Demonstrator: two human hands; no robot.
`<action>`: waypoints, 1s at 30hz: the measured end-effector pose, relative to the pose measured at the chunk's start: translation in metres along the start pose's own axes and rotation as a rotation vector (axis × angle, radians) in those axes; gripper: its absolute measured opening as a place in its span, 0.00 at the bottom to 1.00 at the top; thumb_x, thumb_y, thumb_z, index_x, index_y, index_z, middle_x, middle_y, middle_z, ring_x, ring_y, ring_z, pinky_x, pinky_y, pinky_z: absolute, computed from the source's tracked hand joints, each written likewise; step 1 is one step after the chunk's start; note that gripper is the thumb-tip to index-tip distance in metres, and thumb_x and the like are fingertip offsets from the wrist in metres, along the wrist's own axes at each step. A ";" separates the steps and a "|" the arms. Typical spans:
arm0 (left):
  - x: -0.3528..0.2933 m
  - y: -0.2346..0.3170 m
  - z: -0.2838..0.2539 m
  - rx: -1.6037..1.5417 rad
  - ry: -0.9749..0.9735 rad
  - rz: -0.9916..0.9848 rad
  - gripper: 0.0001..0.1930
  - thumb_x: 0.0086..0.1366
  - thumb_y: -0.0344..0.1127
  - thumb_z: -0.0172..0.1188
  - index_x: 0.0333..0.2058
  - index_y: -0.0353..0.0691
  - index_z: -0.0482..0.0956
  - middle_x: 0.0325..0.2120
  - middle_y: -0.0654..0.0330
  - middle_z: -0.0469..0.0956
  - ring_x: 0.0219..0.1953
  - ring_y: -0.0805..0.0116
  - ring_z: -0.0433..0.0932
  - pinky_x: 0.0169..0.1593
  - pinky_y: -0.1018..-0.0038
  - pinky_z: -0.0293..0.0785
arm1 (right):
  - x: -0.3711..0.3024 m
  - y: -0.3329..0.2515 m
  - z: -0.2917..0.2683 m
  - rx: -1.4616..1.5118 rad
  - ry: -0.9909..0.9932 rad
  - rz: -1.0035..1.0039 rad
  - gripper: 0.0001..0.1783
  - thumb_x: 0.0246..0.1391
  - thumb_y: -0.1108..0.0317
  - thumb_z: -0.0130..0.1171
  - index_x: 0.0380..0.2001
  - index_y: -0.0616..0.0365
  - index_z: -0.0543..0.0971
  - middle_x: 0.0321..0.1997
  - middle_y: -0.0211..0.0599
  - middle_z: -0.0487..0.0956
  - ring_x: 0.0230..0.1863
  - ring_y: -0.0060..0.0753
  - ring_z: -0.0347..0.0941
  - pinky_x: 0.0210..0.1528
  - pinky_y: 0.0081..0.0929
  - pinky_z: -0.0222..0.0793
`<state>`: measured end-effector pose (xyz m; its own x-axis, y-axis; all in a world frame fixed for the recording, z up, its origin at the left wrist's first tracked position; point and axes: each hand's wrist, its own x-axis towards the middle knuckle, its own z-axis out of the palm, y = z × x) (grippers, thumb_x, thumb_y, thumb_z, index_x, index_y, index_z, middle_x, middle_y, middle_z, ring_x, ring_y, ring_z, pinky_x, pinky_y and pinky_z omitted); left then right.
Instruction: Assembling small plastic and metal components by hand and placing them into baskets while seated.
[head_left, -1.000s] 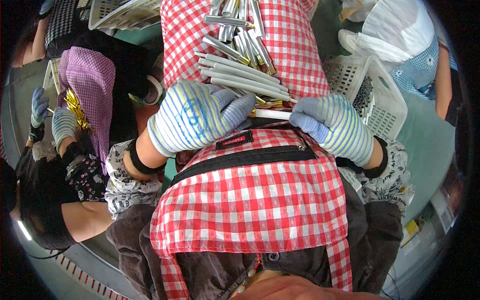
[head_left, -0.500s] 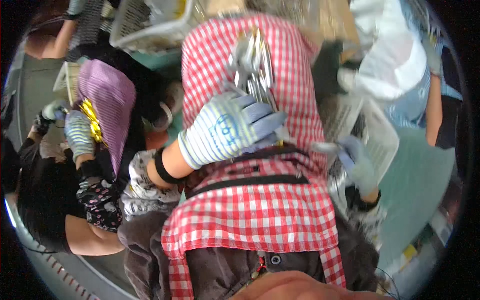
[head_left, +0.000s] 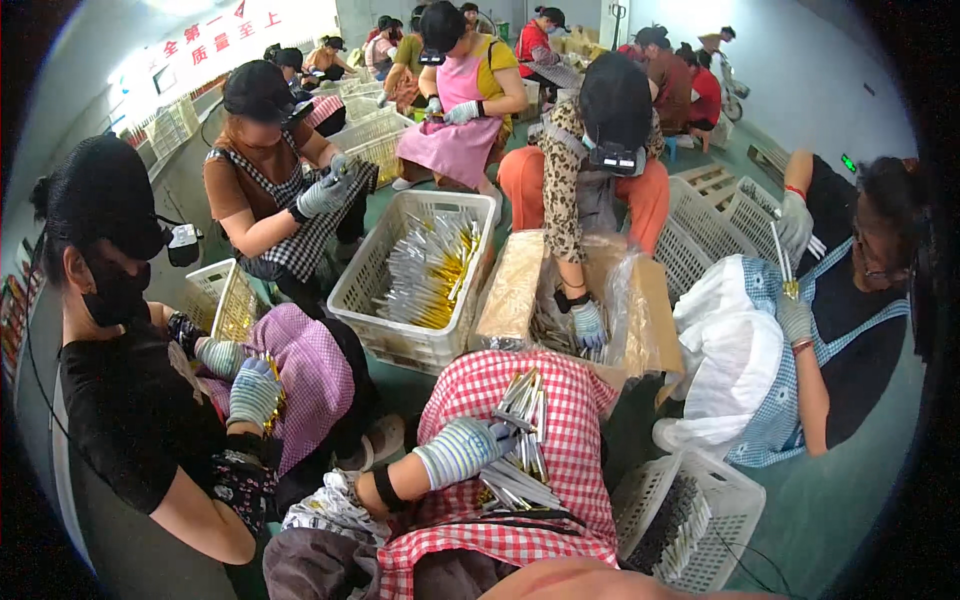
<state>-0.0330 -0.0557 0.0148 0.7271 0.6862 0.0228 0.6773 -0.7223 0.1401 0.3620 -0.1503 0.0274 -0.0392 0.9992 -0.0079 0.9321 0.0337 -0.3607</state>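
Across my lap, on the red-and-white checked apron [head_left: 575, 430], lies a loose pile of slim silver pen-like sticks [head_left: 520, 484], some with gold ends. My left hand [head_left: 465, 452], in a striped glove with grey-blue fingers, rests over the pile. Its fingers curl round some of the sticks, whose ends show past the fingertips; the palm side is hidden. My right hand is out of the picture.
At my right stands a white basket [head_left: 735, 500] holding similar sticks. Ahead are a large white crate [head_left: 400, 350] of silver and gold pieces and a cardboard box [head_left: 655, 320], where a co-worker's gloved hand reaches in. Co-workers sit close on both sides.
The view has tilted up, bringing the room and co-workers into sight. My right hand, earlier by the basket with a silver piece, has left the picture. My left hand stays over the pile.
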 end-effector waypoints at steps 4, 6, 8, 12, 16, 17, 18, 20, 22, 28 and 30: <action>-0.002 -0.006 0.001 -0.037 0.130 0.054 0.19 0.58 0.31 0.57 0.49 0.44 0.78 0.40 0.58 0.75 0.35 0.60 0.80 0.34 0.64 0.77 | -0.010 0.017 0.013 -0.007 -0.075 0.078 0.20 0.56 0.59 0.56 0.48 0.60 0.78 0.44 0.50 0.80 0.47 0.52 0.78 0.49 0.39 0.73; 0.001 -0.006 -0.003 -0.025 0.101 0.059 0.19 0.57 0.31 0.57 0.49 0.44 0.78 0.39 0.58 0.75 0.35 0.60 0.80 0.35 0.64 0.77 | -0.015 0.027 0.018 -0.010 -0.114 0.106 0.20 0.56 0.59 0.56 0.48 0.60 0.78 0.44 0.50 0.80 0.46 0.52 0.78 0.49 0.39 0.73; 0.003 -0.007 -0.004 -0.009 0.095 0.070 0.19 0.57 0.31 0.58 0.49 0.43 0.78 0.37 0.58 0.76 0.35 0.60 0.80 0.35 0.63 0.77 | -0.020 0.036 0.022 -0.017 -0.153 0.137 0.20 0.56 0.59 0.56 0.48 0.59 0.78 0.44 0.50 0.80 0.46 0.52 0.78 0.49 0.39 0.73; -0.001 -0.005 -0.007 -0.001 0.072 0.029 0.17 0.57 0.32 0.58 0.48 0.43 0.78 0.35 0.57 0.76 0.35 0.58 0.80 0.35 0.63 0.78 | -0.029 0.050 0.038 -0.042 -0.267 0.167 0.20 0.56 0.58 0.56 0.47 0.59 0.79 0.45 0.50 0.80 0.46 0.51 0.78 0.49 0.39 0.73; 0.001 -0.001 -0.004 0.019 0.063 0.029 0.15 0.59 0.32 0.57 0.46 0.43 0.79 0.35 0.57 0.77 0.36 0.57 0.80 0.37 0.62 0.78 | -0.040 0.069 0.059 -0.094 -0.427 0.205 0.20 0.56 0.58 0.56 0.47 0.59 0.79 0.45 0.50 0.80 0.46 0.51 0.78 0.49 0.39 0.73; 0.001 0.000 -0.004 0.011 0.063 0.020 0.15 0.59 0.32 0.57 0.46 0.43 0.79 0.35 0.57 0.77 0.36 0.57 0.80 0.37 0.62 0.78 | -0.043 0.076 0.066 -0.107 -0.469 0.223 0.20 0.56 0.58 0.56 0.47 0.59 0.79 0.45 0.50 0.80 0.46 0.51 0.78 0.49 0.38 0.73; 0.002 0.000 -0.004 0.011 0.065 0.019 0.16 0.59 0.32 0.57 0.46 0.43 0.79 0.35 0.56 0.77 0.37 0.57 0.80 0.38 0.62 0.78 | -0.049 0.084 0.073 -0.128 -0.521 0.239 0.20 0.56 0.57 0.56 0.47 0.59 0.79 0.45 0.50 0.80 0.46 0.51 0.78 0.49 0.38 0.73; -0.001 0.000 0.001 0.010 0.052 -0.006 0.18 0.57 0.32 0.58 0.48 0.43 0.79 0.37 0.56 0.77 0.40 0.57 0.80 0.40 0.64 0.78 | -0.051 0.097 0.086 -0.170 -0.625 0.252 0.20 0.56 0.57 0.56 0.47 0.59 0.79 0.45 0.50 0.80 0.46 0.50 0.78 0.49 0.38 0.73; -0.002 -0.007 0.010 -0.007 0.078 -0.001 0.18 0.57 0.32 0.59 0.48 0.44 0.79 0.38 0.56 0.77 0.41 0.58 0.80 0.41 0.64 0.78 | -0.059 0.110 0.096 -0.198 -0.723 0.276 0.20 0.56 0.57 0.56 0.47 0.59 0.79 0.45 0.50 0.80 0.46 0.50 0.78 0.49 0.38 0.73; -0.008 -0.009 0.002 -0.030 0.038 -0.092 0.16 0.58 0.33 0.57 0.47 0.44 0.78 0.37 0.57 0.77 0.37 0.58 0.80 0.35 0.62 0.77 | -0.065 0.114 0.088 -0.318 -1.122 0.240 0.20 0.57 0.56 0.55 0.46 0.58 0.80 0.46 0.51 0.81 0.46 0.50 0.79 0.49 0.38 0.73; -0.001 -0.014 -0.004 -0.025 0.079 -0.084 0.16 0.58 0.32 0.56 0.47 0.44 0.78 0.35 0.56 0.76 0.33 0.57 0.80 0.31 0.62 0.76 | -0.044 0.097 0.064 -0.405 -1.283 0.201 0.20 0.57 0.56 0.55 0.46 0.58 0.80 0.46 0.51 0.81 0.46 0.49 0.79 0.48 0.38 0.73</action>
<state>-0.0434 -0.0455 0.0166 0.6561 0.7495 0.0877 0.7317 -0.6603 0.1693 0.4308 -0.1928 -0.0671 0.0106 0.2722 -0.9622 0.9921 0.1171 0.0441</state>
